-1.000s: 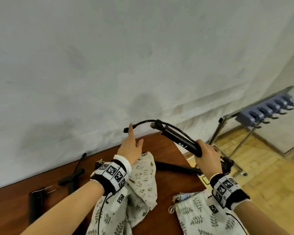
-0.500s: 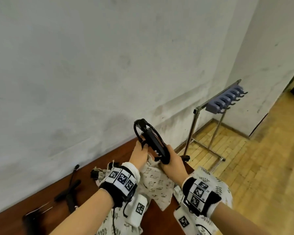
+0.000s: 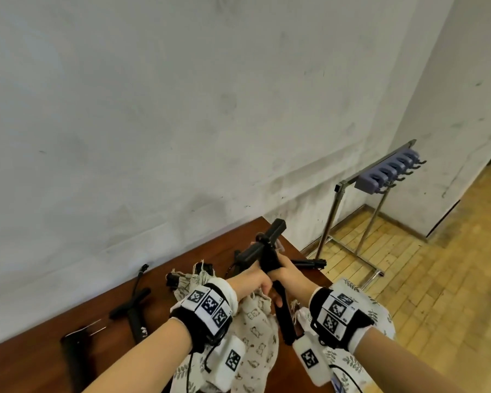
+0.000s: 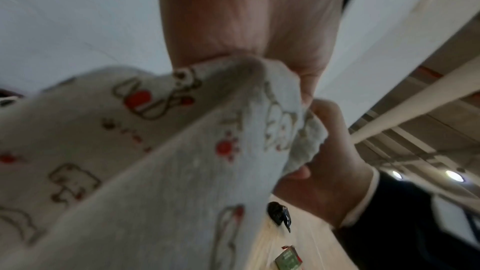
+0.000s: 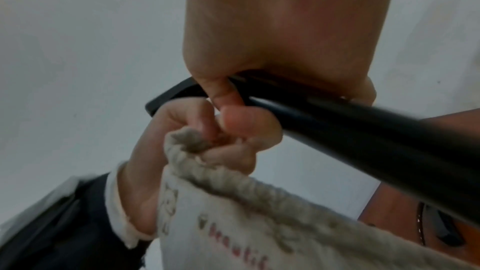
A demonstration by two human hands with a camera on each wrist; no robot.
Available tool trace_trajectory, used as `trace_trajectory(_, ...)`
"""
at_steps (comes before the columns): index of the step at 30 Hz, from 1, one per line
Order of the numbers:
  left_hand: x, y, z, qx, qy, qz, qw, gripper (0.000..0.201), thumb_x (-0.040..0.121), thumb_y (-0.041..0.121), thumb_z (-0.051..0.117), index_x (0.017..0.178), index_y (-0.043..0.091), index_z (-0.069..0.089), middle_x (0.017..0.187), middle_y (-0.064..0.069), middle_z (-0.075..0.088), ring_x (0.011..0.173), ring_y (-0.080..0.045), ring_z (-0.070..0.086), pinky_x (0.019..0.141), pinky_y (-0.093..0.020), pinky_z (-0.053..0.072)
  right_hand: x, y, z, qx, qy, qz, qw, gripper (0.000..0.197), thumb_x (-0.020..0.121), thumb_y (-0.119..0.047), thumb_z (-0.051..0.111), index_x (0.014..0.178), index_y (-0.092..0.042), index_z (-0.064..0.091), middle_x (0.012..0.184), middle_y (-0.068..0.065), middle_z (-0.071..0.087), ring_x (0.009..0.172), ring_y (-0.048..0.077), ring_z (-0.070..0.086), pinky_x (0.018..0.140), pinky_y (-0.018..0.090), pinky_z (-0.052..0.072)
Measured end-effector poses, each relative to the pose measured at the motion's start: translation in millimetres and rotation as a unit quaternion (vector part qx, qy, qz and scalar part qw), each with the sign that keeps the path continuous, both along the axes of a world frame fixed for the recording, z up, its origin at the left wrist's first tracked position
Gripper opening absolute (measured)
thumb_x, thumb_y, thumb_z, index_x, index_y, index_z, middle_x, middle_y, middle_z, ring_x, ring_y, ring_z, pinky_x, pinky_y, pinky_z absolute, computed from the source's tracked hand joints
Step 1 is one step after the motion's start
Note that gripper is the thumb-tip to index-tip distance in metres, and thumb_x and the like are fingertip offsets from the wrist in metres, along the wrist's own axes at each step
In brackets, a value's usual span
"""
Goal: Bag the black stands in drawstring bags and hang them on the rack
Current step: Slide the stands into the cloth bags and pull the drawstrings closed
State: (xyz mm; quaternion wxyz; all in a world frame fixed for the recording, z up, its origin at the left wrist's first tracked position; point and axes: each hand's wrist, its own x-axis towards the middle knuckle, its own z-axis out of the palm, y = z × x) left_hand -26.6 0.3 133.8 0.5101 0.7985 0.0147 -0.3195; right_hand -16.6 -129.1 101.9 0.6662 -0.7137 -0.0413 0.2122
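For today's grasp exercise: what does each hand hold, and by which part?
The left hand pinches the cartoon-print drawstring bag at its gathered rim. The right hand grips the black stand around the middle of its shaft.

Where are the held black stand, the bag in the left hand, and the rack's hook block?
black stand (image 3: 283, 313), head view, on its shaft below the right hand.
drawstring bag (image 4: 161, 151), left wrist view, on its printed cloth.
hook block (image 3: 386, 175), head view, on its lavender body.
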Motion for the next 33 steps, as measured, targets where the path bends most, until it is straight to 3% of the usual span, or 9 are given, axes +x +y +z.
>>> trace_trajectory(4,-3,-1,-1,-0.010,-0.031,0.000,0.999,0.091,0.079,-0.019,0.047,0.150,0.013,0.001,0.122,-0.024,0.055,0.089,-0.023,0.065,0.045,-0.012,0.043,-2,3,0,-0.037,-0.030,0.008,0.999,0.032,0.085,0.009,0.054,0.112,-0.008,0.054,0.086,0.012,0.062,0.059,0.013,0.064,0.049,0.021,0.049)
trace_trajectory(9,-4,3,-13,-0.015,-0.045,-0.006,0.999,0.098,0.079,-0.001,0.061,0.151,0.018,-0.004,0.110,-0.010,0.059,0.089,-0.015,0.061,0.073,-0.021,0.052,-4,0,-1,-0.018,-0.088,-0.048,0.995,0.021,0.085,0.000,0.066,0.103,-0.010,0.064,0.091,0.011,0.071,0.082,0.020,0.071,0.070,0.025,0.057)
trace_trajectory(14,1,11,-11,0.002,-0.076,-0.022,0.997,0.106,0.087,0.017,0.063,0.145,0.017,-0.026,0.085,-0.002,0.068,0.075,-0.008,0.061,0.073,-0.014,0.045,12,-22,-12,-0.030,-0.079,-0.188,0.979,0.027,0.076,-0.020,0.079,0.099,-0.011,0.068,0.094,0.003,0.072,0.093,0.017,0.069,0.092,0.038,0.051)
trace_trajectory(18,1,37,-1,0.158,-0.081,-0.116,0.977,0.095,0.070,0.044,0.079,0.145,0.011,0.032,0.117,-0.002,0.063,0.109,-0.014,0.059,0.096,-0.024,0.045,16,-46,-3,-0.038,-0.082,-0.211,0.973,0.057,0.077,-0.013,0.078,0.126,-0.009,0.049,0.097,-0.001,0.069,0.091,0.006,0.066,0.082,0.020,0.046)
trace_trajectory(21,-3,42,-6,0.298,-0.078,-0.176,0.935,0.054,0.069,0.034,0.082,0.112,0.009,0.061,0.108,-0.003,0.063,0.099,-0.018,0.061,0.085,-0.029,0.052,14,-57,9,-0.028,-0.107,-0.169,0.979,0.049,0.079,-0.002,0.073,0.122,-0.006,0.050,0.084,0.002,0.070,0.079,0.005,0.069,0.078,0.017,0.048)
trace_trajectory(23,-3,41,-10,0.366,-0.120,-0.159,0.909,0.014,0.080,0.017,0.068,0.076,0.012,0.055,0.077,-0.001,0.056,0.067,-0.014,0.054,0.065,-0.026,0.047,10,-59,18,-0.053,-0.113,-0.138,0.983,0.020,0.080,-0.003,0.072,0.097,0.000,0.063,0.073,-0.002,0.070,0.074,0.009,0.069,0.078,0.024,0.050)
trace_trajectory(25,1,43,-16,0.382,-0.158,-0.125,0.902,0.026,0.086,0.010,0.053,0.063,0.017,0.042,0.066,0.002,0.046,0.057,-0.012,0.044,0.061,-0.025,0.039,6,-61,23,-0.078,-0.116,-0.096,0.986,0.010,0.080,-0.006,0.072,0.085,0.002,0.068,0.079,0.003,0.072,0.081,0.016,0.070,0.085,0.034,0.052)
trace_trajectory(30,11,47,-18,0.232,-0.223,-0.093,0.942,0.017,0.092,0.015,0.052,0.079,0.022,0.061,0.072,0.015,0.056,0.066,-0.005,0.053,0.061,-0.010,0.041,-15,-58,36,-0.064,-0.114,0.011,0.991,0.007,0.080,0.000,0.069,0.078,0.005,0.065,0.079,0.018,0.070,0.082,0.034,0.070,0.087,0.042,0.054)
trace_trajectory(33,22,50,-15,0.162,-0.263,-0.031,0.951,0.022,0.091,0.014,0.053,0.081,0.032,0.063,0.086,0.011,0.065,0.081,-0.013,0.065,0.079,-0.030,0.055,-29,-50,40,-0.005,-0.066,0.046,0.997,0.005,0.081,0.004,0.067,0.077,0.003,0.063,0.076,0.018,0.063,0.069,0.034,0.063,0.069,0.035,0.056)
